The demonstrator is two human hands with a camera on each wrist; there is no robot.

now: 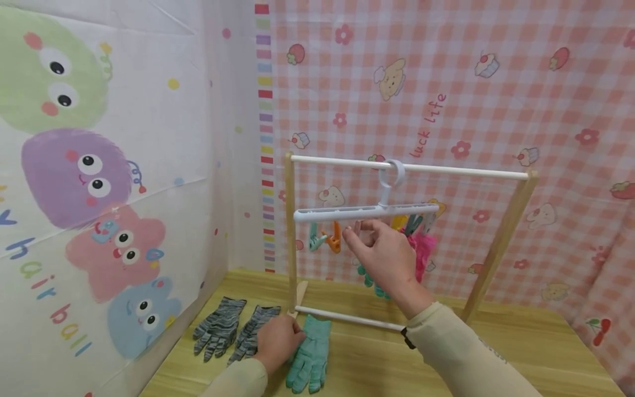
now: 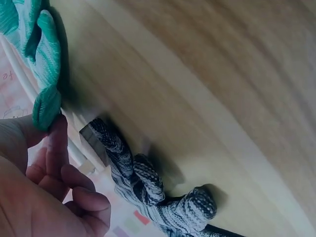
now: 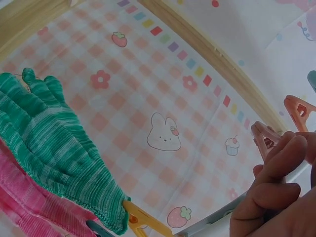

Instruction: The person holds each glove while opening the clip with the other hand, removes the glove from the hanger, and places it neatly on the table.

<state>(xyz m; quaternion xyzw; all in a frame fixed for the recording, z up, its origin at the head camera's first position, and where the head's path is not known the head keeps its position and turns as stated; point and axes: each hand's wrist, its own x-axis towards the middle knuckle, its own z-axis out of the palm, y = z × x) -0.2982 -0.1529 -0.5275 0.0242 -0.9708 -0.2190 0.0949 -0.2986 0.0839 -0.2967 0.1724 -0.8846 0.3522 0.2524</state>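
Observation:
My left hand (image 1: 279,341) is low over the table, its thumb and forefinger pinching part of a green knit glove (image 1: 311,358); in the left wrist view this glove (image 2: 47,64) reaches up from the fingertips. Higher up, my right hand (image 1: 387,251) pinches a pale pink clothespin (image 3: 265,138) under the bar of a pale blue hanger (image 1: 342,213). That hanger hooks over the white rail of a small rack. Beside the right hand hang an orange clothespin (image 1: 334,238) and a mint one (image 1: 315,238). A yellow clothespin (image 3: 143,219) grips another green glove (image 3: 64,148).
Two grey-black striped gloves (image 1: 218,329) lie on the wooden table left of my left hand. A pink glove (image 1: 424,253) hangs at the hanger's right end. Wooden posts (image 1: 501,248) and a low white bar (image 1: 347,318) frame the rack, with patterned curtains behind.

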